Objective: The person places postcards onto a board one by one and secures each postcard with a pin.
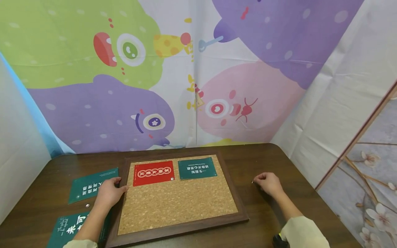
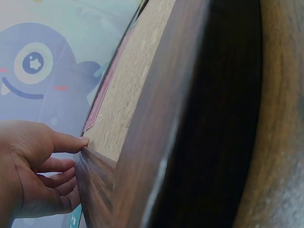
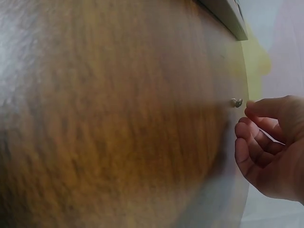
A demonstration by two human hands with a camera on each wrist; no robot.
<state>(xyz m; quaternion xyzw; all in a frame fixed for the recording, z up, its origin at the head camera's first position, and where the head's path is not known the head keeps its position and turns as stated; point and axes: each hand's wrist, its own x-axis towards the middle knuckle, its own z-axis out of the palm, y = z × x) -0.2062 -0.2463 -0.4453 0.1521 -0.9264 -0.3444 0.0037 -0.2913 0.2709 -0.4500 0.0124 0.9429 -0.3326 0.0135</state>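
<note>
A cork board (image 1: 183, 203) with a dark wooden frame lies on the table. My left hand (image 1: 109, 193) grips its left frame edge; in the left wrist view the thumb (image 2: 71, 144) lies over the frame and the other fingers curl at its outer side. A red card (image 1: 153, 173) and a green card (image 1: 197, 168) sit on the upper cork, and a silver thumbtack (image 1: 172, 178) shows at the red card's lower right corner. To the right of the board, my right hand (image 1: 269, 183) has its fingertips just beside another thumbtack (image 3: 236, 102), with a small gap between.
Left of the board lie a green card (image 1: 90, 186) and another green card (image 1: 66, 225), partly covered by my left arm. A loose thumbtack (image 1: 87, 205) is between them. A dark object with yellow (image 1: 280, 241) shows by my right sleeve. A cartoon-print curtain (image 1: 198, 75) hangs behind the table.
</note>
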